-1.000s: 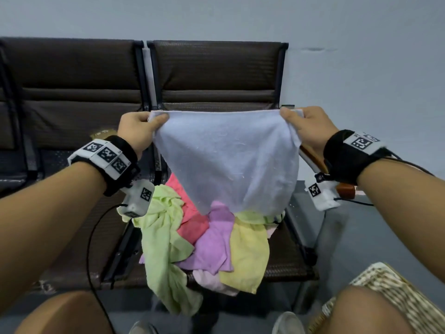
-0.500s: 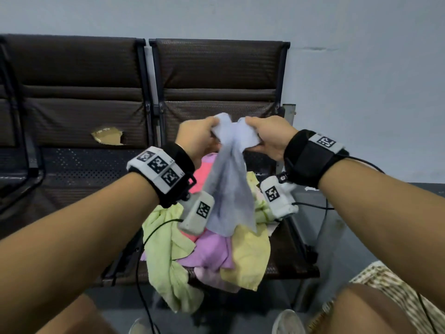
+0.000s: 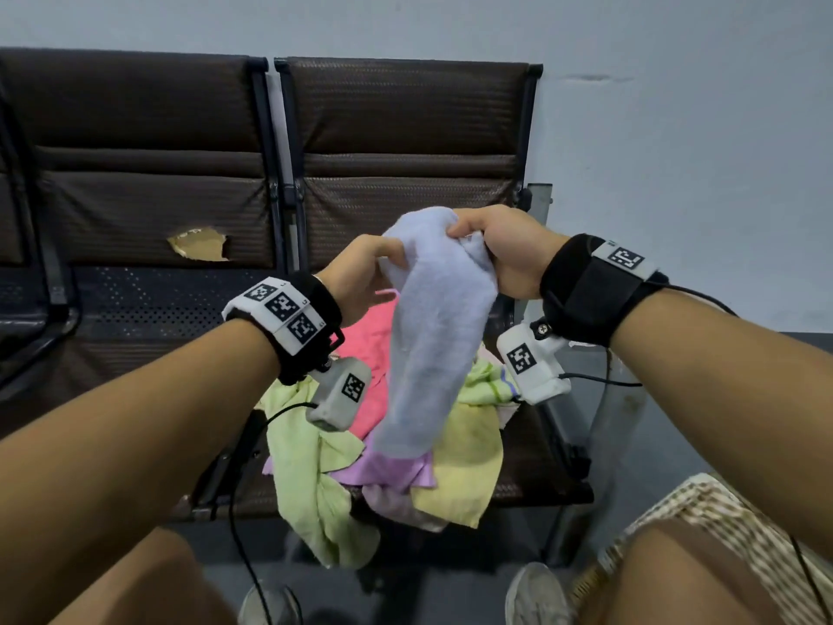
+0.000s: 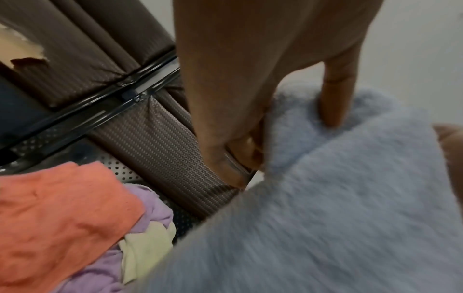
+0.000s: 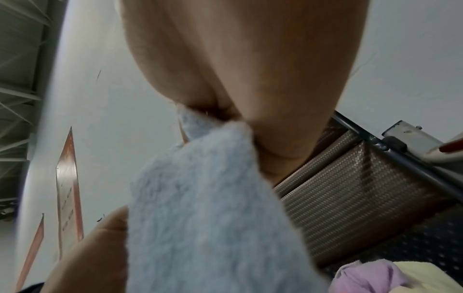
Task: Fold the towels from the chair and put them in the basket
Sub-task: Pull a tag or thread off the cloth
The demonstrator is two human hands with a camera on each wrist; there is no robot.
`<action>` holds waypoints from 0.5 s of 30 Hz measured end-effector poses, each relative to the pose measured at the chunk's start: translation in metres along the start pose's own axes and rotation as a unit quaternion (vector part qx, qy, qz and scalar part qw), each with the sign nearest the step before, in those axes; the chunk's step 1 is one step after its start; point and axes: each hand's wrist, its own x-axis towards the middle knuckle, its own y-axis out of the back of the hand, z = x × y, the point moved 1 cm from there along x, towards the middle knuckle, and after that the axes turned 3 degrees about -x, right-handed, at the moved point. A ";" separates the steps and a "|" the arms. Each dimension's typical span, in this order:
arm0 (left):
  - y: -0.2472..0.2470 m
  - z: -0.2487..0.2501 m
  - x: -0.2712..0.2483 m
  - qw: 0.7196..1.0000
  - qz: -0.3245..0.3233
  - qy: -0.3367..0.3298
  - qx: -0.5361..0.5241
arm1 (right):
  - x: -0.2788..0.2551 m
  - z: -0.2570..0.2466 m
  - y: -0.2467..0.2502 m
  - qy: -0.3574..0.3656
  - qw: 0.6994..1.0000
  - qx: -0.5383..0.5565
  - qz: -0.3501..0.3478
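Item: pale blue towel [image 3: 432,336], held above the chair [image 3: 396,142]. A second ago it hung spread wide between both hands; now the top corners are together and it hangs as a narrow doubled strip over the heap of unfolded towels [image 3: 455,462]
Right hand [image 3: 505,250]: fingers clenched on the gathered top
Left hand [image 3: 360,277]: thumb and fingers pinching the edge just below
Status: first fold made; basket not in view
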 end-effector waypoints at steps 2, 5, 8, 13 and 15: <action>0.004 -0.002 0.005 0.999 -0.036 0.016 -0.010 | 0.006 0.001 0.005 -0.007 0.999 -0.031 0.006; 0.014 0.001 0.021 0.999 0.033 -0.028 -0.015 | 0.016 0.005 0.018 0.007 0.991 -0.130 0.005; 0.023 0.003 0.039 0.987 0.104 -0.093 0.078 | 0.027 0.009 0.035 0.050 0.936 -0.344 0.052; 0.020 0.021 0.058 0.961 0.140 -0.198 0.129 | 0.048 0.004 0.043 0.111 0.931 -0.316 0.147; 0.022 0.030 0.059 0.957 0.136 -0.230 0.110 | 0.054 0.001 0.041 0.158 0.934 -0.274 0.167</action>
